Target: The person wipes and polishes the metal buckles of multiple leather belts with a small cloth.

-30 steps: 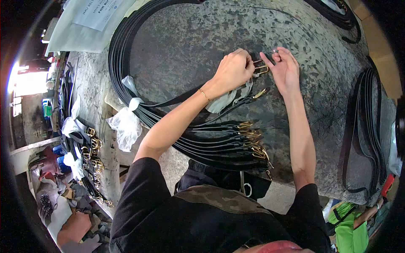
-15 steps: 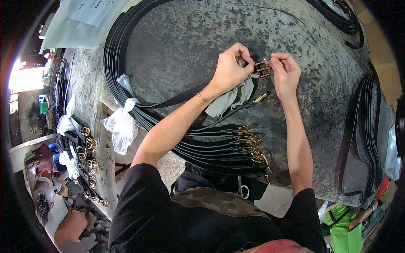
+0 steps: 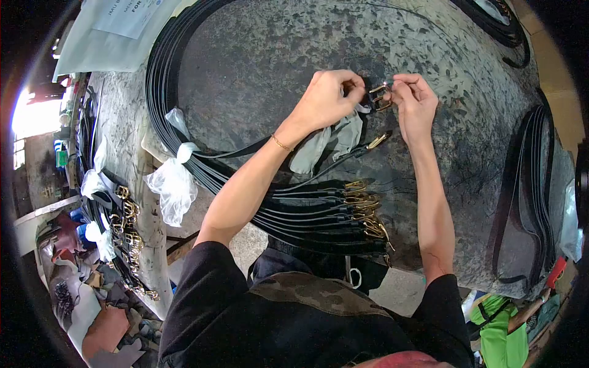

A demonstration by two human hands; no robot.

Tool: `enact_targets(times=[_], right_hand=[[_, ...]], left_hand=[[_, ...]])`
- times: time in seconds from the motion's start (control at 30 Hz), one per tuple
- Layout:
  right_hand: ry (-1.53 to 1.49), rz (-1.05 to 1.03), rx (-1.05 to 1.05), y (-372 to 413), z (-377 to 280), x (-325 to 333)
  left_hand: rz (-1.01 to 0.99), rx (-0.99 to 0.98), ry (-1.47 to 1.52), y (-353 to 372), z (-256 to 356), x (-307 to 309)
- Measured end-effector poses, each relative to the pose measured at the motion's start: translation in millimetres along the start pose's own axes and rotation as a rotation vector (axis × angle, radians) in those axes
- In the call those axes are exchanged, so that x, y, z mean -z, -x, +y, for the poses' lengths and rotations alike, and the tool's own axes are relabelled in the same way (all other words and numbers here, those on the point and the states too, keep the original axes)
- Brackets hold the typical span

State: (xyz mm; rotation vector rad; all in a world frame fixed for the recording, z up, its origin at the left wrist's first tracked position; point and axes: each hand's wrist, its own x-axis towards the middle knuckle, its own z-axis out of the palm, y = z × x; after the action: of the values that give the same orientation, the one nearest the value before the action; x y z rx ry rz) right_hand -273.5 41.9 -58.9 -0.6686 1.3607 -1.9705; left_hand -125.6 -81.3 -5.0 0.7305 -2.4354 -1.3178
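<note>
Above the dark worktable, a black belt's gold-coloured buckle [image 3: 379,97] is between my two hands. My left hand [image 3: 331,98] pinches the belt beside the buckle, and a crumpled grey cloth [image 3: 334,144] hangs beneath it. From under my left wrist, the belt's black strap [image 3: 242,150] runs left. My right hand [image 3: 417,101] has thumb and forefinger pinched at the buckle's right side; a small shiny part shows by the fingertips. Closer to my body lies a row of black belts [image 3: 307,214] with gold buckles [image 3: 365,211]. One separate buckle [image 3: 378,141] lies just below the cloth.
Coiled black straps [image 3: 162,80] curve along the table's left, tied with clear plastic [image 3: 175,184]. More straps [image 3: 527,190] lie at right. A plastic bag with a printed sheet [image 3: 126,18] is at upper left. Buckled belts [image 3: 126,227] hang beyond the left edge.
My left hand has shifted slightly left, away from the buckle, and the cloth has moved with it. The buckle has tilted. My right hand stays nearly in place.
</note>
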Motion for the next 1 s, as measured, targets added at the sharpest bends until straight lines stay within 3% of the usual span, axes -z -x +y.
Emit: enact_targets(times=[0.03, 0.17, 0.3, 0.43, 0.5, 0.6, 0.83, 1.0], right_hand=[[-0.072, 0.021, -0.004, -0.4, -0.8, -0.9], [-0.164, 0.031, -0.015, -2.1, -0.3, -0.5], [-0.18, 0.033, -0.007, -1.7, -0.6, -2.3], [-0.207, 0.041, -0.01, -1.8, -0.2, -2.3], [-0.229, 0.043, -0.016, -1.9, -1.9, -1.0], [-0.296, 0.038, -0.024, -4.2, -3.9, 1.9], [-0.332, 0.03, -0.05, -5.1, -3.5, 3.3], [-0.366, 0.036, -0.047, -5.4, -3.9, 3.5]], left_hand=[[-0.045, 0.068, -0.065, 1.6, 5.5, 1.3], [0.128, -0.105, -0.149, 0.3, -8.0, -19.3], [0.254, -0.086, -0.116, -0.8, -11.6, -23.9], [0.246, -0.136, -0.092, -4.0, -14.1, -17.4], [0.078, -0.141, -0.067, -2.7, -12.3, -9.1], [0.043, -0.186, -0.15, 5.6, -4.1, -1.9], [0.194, -0.247, -0.329, 6.6, 7.8, -23.7], [0.128, -0.15, -0.48, 1.1, 7.4, -28.6]])
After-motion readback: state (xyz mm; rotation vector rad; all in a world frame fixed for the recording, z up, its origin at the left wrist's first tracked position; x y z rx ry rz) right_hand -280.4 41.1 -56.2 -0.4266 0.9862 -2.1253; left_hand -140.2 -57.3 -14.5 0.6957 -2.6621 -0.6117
